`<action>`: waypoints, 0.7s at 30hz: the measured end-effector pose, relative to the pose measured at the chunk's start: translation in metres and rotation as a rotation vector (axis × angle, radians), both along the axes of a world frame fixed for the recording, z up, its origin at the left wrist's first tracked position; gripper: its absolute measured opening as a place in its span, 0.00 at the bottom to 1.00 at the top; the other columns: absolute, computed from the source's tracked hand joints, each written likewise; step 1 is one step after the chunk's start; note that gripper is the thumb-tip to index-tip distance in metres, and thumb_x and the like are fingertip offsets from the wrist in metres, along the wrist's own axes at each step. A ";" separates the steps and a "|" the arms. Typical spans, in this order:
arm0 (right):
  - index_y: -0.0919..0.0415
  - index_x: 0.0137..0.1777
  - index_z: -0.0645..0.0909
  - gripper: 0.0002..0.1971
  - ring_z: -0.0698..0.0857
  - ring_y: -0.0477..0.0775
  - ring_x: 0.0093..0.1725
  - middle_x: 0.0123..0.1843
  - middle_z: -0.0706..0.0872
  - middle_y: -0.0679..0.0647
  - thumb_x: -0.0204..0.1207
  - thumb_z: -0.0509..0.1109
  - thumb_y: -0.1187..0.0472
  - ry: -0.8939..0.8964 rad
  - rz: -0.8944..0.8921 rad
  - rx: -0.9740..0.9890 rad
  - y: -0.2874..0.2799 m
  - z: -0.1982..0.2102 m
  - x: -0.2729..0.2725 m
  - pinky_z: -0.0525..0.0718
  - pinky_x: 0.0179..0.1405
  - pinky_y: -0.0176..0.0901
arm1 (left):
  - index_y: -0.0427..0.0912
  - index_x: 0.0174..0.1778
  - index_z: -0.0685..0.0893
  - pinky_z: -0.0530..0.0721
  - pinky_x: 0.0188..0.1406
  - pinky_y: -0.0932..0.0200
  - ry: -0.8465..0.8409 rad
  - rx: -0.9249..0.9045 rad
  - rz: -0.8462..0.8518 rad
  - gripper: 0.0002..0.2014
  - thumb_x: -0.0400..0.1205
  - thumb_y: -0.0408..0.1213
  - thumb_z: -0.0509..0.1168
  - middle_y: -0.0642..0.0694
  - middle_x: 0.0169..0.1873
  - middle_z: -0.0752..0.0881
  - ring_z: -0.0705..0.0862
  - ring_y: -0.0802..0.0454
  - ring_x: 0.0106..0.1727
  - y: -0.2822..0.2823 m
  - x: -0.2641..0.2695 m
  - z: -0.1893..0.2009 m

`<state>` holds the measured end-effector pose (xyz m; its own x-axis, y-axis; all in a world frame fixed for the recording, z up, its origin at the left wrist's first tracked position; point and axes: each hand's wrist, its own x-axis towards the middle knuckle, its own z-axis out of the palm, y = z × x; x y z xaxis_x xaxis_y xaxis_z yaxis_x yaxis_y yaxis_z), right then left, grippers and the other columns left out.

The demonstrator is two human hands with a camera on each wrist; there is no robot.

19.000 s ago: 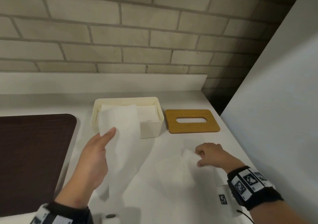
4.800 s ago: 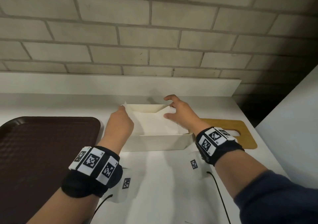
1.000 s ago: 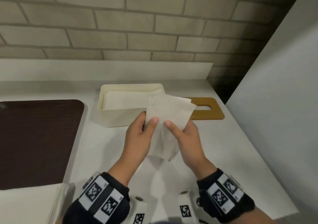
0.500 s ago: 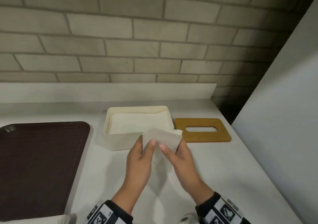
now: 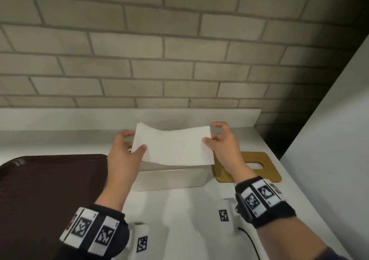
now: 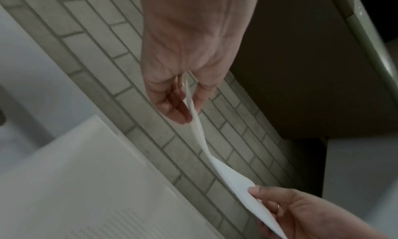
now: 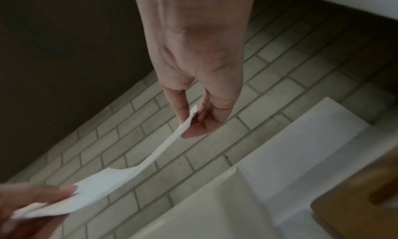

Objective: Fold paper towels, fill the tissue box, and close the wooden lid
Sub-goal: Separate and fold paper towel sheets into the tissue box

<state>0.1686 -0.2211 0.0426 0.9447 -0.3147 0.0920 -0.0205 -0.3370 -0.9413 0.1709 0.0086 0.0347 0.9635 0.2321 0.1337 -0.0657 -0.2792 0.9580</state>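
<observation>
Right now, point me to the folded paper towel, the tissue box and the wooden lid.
folded paper towel (image 5: 175, 148), head view, middle of its top face.
tissue box (image 5: 171, 179), head view, bare front wall below the towel.
wooden lid (image 5: 268, 172), head view, right part of the top face, past the slot.

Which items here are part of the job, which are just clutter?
Job: folded paper towel, pinched by left hand and right hand; tissue box beneath; wooden lid to its right.
Lying about: brown tray.
</observation>
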 end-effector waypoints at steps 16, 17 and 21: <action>0.58 0.80 0.56 0.34 0.79 0.56 0.59 0.61 0.79 0.59 0.75 0.60 0.77 0.144 0.207 -0.887 0.026 -0.038 0.040 0.79 0.53 0.40 | 0.36 0.75 0.69 0.82 0.54 0.53 0.077 1.056 -0.138 0.29 0.76 0.19 0.60 0.38 0.67 0.78 0.80 0.39 0.64 -0.014 0.039 -0.035; 0.58 0.80 0.58 0.34 0.74 0.56 0.68 0.70 0.75 0.59 0.75 0.61 0.76 0.085 0.215 -0.905 0.029 -0.039 0.041 0.75 0.64 0.39 | 0.35 0.71 0.75 0.84 0.56 0.49 -0.004 1.084 -0.159 0.29 0.72 0.18 0.65 0.37 0.66 0.80 0.80 0.37 0.64 -0.019 0.038 -0.034; 0.52 0.74 0.72 0.24 0.76 0.52 0.72 0.73 0.78 0.52 0.77 0.68 0.61 0.175 0.411 -0.752 0.046 -0.048 0.047 0.75 0.71 0.49 | 0.44 0.70 0.79 0.81 0.63 0.54 -0.001 0.982 -0.319 0.20 0.80 0.34 0.66 0.47 0.66 0.83 0.81 0.47 0.67 -0.038 0.045 -0.037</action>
<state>0.2157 -0.1751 -0.0053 0.9899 0.1401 -0.0192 0.1156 -0.8800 -0.4607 0.2162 -0.0295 -0.0025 0.9610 -0.2456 0.1270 -0.2739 -0.9080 0.3169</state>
